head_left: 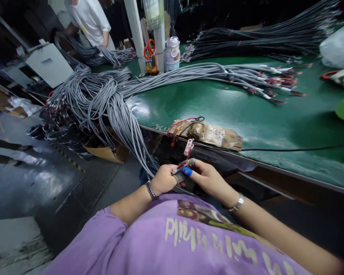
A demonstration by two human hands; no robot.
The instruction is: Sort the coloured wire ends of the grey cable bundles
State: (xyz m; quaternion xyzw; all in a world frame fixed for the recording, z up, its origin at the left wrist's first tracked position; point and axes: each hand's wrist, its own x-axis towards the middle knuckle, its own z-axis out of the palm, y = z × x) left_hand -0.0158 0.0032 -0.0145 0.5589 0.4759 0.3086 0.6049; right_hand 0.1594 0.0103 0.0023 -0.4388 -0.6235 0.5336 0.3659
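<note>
Where the two hands meet, just off the front edge of the green-topped bench (260, 126), a cable end (181, 168) with thin coloured leads (184, 164) is being worked in the air, close to the purple shirt (149, 233). Left hand (164, 180): fingers closed around the cable end. Right hand (208, 178): thumb, in a blue finger cover (187, 171), and index finger pinched at the leads; which lead is too small to tell. Pale pink clip (189, 147) just beyond the fingertips; cannot tell what it is fixed to. Grey cable bundle (126, 122) droops over the bench edge toward the left hand; taped wooden block (226, 137) lies near, along the edge.

Handling notes (judgement): left grip is best set close behind the leads, firm enough to stop the jacket twisting. Right pinch should take one lead at a time, without tugging. Slack is advisable, so the bundle's weight does not drag on the fingers.
</note>
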